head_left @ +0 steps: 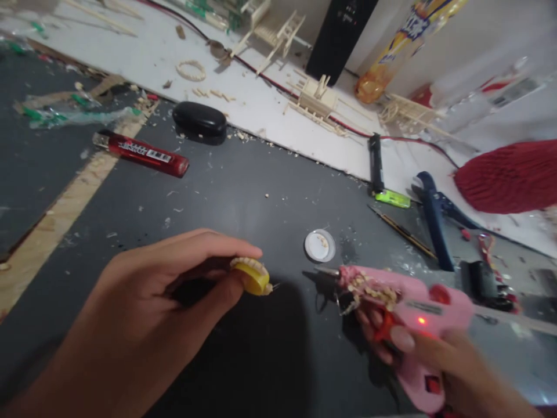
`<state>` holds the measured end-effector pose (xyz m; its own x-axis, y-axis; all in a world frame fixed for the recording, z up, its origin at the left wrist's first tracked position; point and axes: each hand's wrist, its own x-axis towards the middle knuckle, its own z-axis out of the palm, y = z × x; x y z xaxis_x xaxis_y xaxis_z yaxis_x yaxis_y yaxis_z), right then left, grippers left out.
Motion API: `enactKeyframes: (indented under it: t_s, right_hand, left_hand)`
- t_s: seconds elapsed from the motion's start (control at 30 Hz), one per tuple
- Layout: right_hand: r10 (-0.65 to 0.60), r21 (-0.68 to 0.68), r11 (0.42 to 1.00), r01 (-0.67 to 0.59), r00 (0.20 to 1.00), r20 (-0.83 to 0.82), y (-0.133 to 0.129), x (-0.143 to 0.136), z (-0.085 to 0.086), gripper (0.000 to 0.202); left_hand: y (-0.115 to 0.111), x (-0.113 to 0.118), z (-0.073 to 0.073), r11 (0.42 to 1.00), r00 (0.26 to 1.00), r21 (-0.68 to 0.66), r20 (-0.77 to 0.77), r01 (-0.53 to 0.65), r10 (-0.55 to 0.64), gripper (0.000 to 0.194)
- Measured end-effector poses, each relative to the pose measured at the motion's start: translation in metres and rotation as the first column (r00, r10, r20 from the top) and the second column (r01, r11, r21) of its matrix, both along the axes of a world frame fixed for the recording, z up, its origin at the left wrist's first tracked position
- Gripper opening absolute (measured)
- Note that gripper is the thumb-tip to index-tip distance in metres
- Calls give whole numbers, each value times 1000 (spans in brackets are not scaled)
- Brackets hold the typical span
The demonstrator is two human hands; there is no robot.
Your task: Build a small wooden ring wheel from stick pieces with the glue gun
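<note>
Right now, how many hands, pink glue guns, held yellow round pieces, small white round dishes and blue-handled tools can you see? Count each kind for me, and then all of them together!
Hands: 2, the left hand and the right hand
Pink glue gun: 1
Held yellow round piece: 1
Small white round dish: 1
Blue-handled tool: 1
Total: 6

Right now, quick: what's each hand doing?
Left hand: closed, pinching a small yellow piece between thumb and finger.
Right hand: closed, holding a pink glue gun.
</note>
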<state>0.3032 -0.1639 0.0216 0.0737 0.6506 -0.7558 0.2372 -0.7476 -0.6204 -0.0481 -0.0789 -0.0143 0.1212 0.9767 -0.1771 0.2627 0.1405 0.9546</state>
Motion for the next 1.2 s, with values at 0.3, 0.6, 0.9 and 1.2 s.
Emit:
enactKeyframes:
  t_s: [0.3, 0.6, 0.9, 1.2]
  right_hand:
    - [292, 38, 949, -312, 921, 259, 33, 44, 48, 52]
    - [483, 298, 235, -925, 377, 790, 97, -28, 52, 30]
    - [478, -38, 16, -999, -26, 878, 141, -54, 37, 23]
    - [535, -136, -24, -990, -127, 835, 156, -71, 48, 25]
  left_hand:
    - [0, 1, -2, 973, 991, 223, -133, 60, -30, 13]
    - [4, 6, 8, 956, 980, 249, -159, 156, -119, 16]
    - [-2, 5, 4, 936, 977, 281, -68, 213, -202, 15]
    - [-1, 6, 18, 935, 971, 259, -53, 240, -235, 18]
